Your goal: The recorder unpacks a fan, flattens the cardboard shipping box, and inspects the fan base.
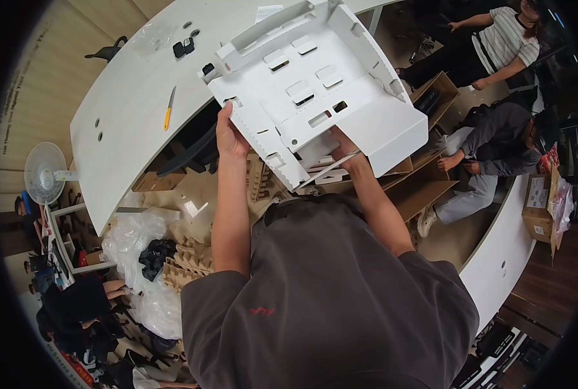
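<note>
Before my chest, a white folded cardboard box insert (289, 102) with slots and raised tabs is held up, partly over the table's edge. My left hand (231, 131) grips its left side, the thumb on the upper face by a slot. Under the near flap, my right hand (346, 150) holds the insert from the right; its fingers are partly hidden by the cardboard. A yellow-handled knife (170, 109) lies on the white table (138, 104) to the left of the insert. Small black objects (183, 47) rest farther back on the same table.
Two people (505, 44) are at the right, one bent over open brown cartons (420, 189). Clear plastic bags (138, 253) and moulded pulp trays (187, 262) lie on the floor at the left. A white fan (46, 172) stands past the table's end. A black chair (192, 155) is beneath the table edge.
</note>
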Action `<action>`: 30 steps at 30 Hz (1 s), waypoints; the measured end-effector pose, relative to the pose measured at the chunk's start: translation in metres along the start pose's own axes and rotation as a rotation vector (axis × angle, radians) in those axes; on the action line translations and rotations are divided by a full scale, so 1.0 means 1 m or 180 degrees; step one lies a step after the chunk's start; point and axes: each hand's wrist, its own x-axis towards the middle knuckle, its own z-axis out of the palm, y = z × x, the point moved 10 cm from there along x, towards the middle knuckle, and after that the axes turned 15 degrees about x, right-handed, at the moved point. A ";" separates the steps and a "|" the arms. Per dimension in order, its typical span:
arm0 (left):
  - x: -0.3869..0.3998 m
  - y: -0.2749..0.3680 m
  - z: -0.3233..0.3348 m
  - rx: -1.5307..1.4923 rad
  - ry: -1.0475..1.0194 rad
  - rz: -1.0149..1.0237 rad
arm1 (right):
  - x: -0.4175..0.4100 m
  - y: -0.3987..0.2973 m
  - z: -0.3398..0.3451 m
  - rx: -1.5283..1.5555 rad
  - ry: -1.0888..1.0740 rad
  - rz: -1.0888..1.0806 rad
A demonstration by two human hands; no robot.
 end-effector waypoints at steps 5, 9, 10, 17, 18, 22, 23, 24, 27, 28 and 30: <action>0.001 0.029 -0.026 -0.0160 0.0281 0.0298 | -0.012 -0.018 -0.030 -0.1903 0.0514 0.0151; 0.003 0.041 -0.053 0.0026 0.0717 0.0553 | -0.028 -0.034 -0.009 -0.2672 0.0312 0.0231; 0.003 0.038 -0.055 -0.0070 0.0705 0.0496 | -0.032 -0.033 -0.007 -0.2698 0.0344 0.0326; 0.002 0.022 -0.059 -0.0146 0.1053 0.0189 | -0.037 -0.056 -0.001 -0.3250 0.0681 0.0000; 0.001 0.018 -0.056 -0.0220 0.1063 0.0053 | -0.035 -0.054 0.013 -0.3652 0.0311 -0.0034; -0.003 0.009 -0.050 -0.0289 0.1206 -0.0227 | -0.058 -0.074 0.092 -0.5167 -0.0466 -0.1711; -0.003 0.009 -0.048 -0.0311 0.1159 -0.0213 | -0.060 -0.078 0.101 -0.5017 -0.0334 -0.1739; -0.003 0.008 -0.046 -0.0330 0.1115 -0.0205 | -0.060 -0.075 0.110 -0.4997 -0.0313 -0.1684; -0.006 -0.005 -0.050 -0.0402 0.1157 -0.0344 | -0.051 -0.030 0.104 -0.1194 -0.0103 0.0180; -0.007 -0.006 -0.049 -0.0353 0.1108 -0.0274 | -0.050 -0.019 0.105 -0.1155 0.0107 0.0396; -0.005 -0.014 -0.047 -0.0458 0.0976 -0.0311 | -0.050 0.000 0.110 -0.0729 0.0381 0.0890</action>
